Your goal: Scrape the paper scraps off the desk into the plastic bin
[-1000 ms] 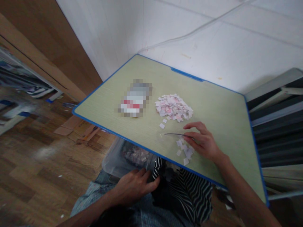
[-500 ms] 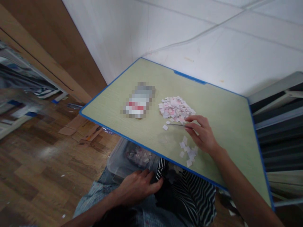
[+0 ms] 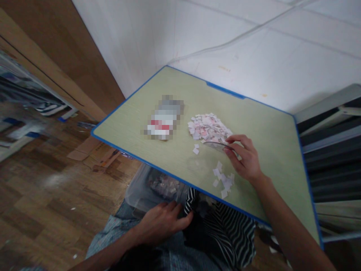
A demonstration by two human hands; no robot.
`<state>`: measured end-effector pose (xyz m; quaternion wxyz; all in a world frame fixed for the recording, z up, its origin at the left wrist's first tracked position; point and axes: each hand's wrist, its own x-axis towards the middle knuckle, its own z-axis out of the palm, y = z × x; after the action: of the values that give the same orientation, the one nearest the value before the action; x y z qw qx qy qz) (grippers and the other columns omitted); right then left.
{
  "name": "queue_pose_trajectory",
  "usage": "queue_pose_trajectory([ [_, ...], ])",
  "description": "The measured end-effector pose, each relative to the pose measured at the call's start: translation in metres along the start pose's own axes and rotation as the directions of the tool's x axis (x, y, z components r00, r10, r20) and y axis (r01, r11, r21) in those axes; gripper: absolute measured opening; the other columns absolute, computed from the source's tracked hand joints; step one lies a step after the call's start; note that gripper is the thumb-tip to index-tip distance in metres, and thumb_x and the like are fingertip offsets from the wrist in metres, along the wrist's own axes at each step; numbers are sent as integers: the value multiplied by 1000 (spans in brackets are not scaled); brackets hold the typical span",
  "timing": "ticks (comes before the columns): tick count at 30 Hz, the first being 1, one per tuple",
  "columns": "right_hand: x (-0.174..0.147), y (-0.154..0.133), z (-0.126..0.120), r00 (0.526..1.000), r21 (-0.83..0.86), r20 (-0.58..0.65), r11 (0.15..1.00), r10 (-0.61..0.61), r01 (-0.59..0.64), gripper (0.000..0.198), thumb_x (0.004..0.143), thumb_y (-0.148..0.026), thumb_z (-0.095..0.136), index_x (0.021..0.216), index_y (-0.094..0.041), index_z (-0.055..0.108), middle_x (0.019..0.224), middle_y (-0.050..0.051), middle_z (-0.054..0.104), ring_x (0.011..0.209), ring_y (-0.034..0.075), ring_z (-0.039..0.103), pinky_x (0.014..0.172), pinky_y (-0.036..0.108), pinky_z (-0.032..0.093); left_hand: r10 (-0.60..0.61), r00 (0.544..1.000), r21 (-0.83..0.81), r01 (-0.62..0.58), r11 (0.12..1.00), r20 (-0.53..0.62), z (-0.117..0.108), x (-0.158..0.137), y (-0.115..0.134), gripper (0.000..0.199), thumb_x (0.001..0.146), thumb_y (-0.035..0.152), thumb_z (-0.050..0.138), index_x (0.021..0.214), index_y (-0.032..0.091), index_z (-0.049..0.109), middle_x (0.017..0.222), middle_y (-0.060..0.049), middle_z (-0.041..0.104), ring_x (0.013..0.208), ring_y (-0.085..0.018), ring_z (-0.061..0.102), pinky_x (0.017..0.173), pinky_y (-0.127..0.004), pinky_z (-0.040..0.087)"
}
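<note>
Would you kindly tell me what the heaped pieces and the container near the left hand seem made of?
Heaped pieces: probably matte paper or thin card, being flat, pale and dull, though plastic isn't excluded. Container: likely smooth plastic, its wall looking translucent.

No text being readable anywhere. Coarse pixelation covering flat item lying near left edge of table, hiding any lettering; only red band showing across its lower part. Pile of paper squares around table's middle showing pinkish tints, any print being too small for reading. Cardboard lying on floor below table's left corner, showing dark marks blurring beyond reading.
</note>
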<state>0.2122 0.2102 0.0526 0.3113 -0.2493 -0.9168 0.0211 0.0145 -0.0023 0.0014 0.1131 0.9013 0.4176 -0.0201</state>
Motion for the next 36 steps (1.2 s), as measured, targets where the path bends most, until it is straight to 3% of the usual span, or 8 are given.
queue_pose_trajectory([
  [4, 0, 0, 1, 999, -17, 43, 1000, -17, 17, 4, 80, -18, 51, 80, -20, 54, 92, 7, 57, 88, 21, 55, 73, 38, 43, -8, 1000, 3, 8, 1000, -6, -2, 0, 0, 45, 82, 12, 45, 124, 22, 31, 87, -7, 58, 70, -19, 56, 51, -25, 44],
  [7, 1, -2, -2, 998, 62, 45, 997, -38, 36, 5, 79, -16, 51, 76, -19, 53, 89, 7, 57, 87, 21, 55, 73, 38, 43, -11, 1000, 2, 11, 1000, -2, -1, 0, 0, 47, 81, 12, 45, 124, 23, 31, 85, -7, 57, 69, -19, 55, 50, -25, 43],
  [12, 2, -2, -4, 1000, 65, 0, 998, 26, -26, 7, 79, -15, 50, 77, -19, 54, 88, 7, 57, 86, 20, 55, 71, 37, 44, -15, 1000, -5, 15, 1000, -5, 1, 0, 1, 48, 81, 12, 46, 125, 22, 30, 84, -7, 57, 70, -19, 55, 52, -25, 43],
  [18, 2, -3, 0, 996, 164, 82, 986, -27, 13, 7, 80, -16, 49, 77, -19, 54, 86, 7, 56, 85, 19, 55, 71, 36, 45, -10, 1000, -16, 10, 1000, 14, -3, 0, 0, 45, 83, 14, 45, 125, 22, 30, 87, -7, 58, 71, -19, 55, 52, -25, 43],
  [24, 2, 2, 1, 996, 25, 91, 1000, 2, -4, 7, 81, -20, 50, 79, -18, 56, 92, 8, 57, 89, 21, 54, 74, 39, 43, -5, 1000, 3, 5, 1000, -23, 0, 0, 0, 46, 82, 14, 46, 124, 22, 31, 87, -7, 58, 69, -19, 56, 51, -25, 44],
  [31, 3, 4, -17, 999, 60, 31, 998, 15, -16, 9, 78, -16, 52, 70, -16, 55, 89, 9, 57, 87, 21, 54, 72, 39, 42, 1, 1000, 4, -1, 1000, -32, -2, 0, 0, 41, 83, 13, 42, 122, 21, 33, 84, -7, 57, 68, -19, 55, 50, -26, 44],
  [36, 3, 8, -24, 989, 107, 143, 994, -29, 14, 11, 78, -15, 52, 69, -17, 56, 87, 7, 58, 84, 21, 55, 72, 40, 41, 2, 999, 0, -2, 1000, -38, -1, 0, 0, 44, 80, 12, 45, 122, 21, 33, 84, -6, 57, 67, -20, 55, 49, -27, 45],
])
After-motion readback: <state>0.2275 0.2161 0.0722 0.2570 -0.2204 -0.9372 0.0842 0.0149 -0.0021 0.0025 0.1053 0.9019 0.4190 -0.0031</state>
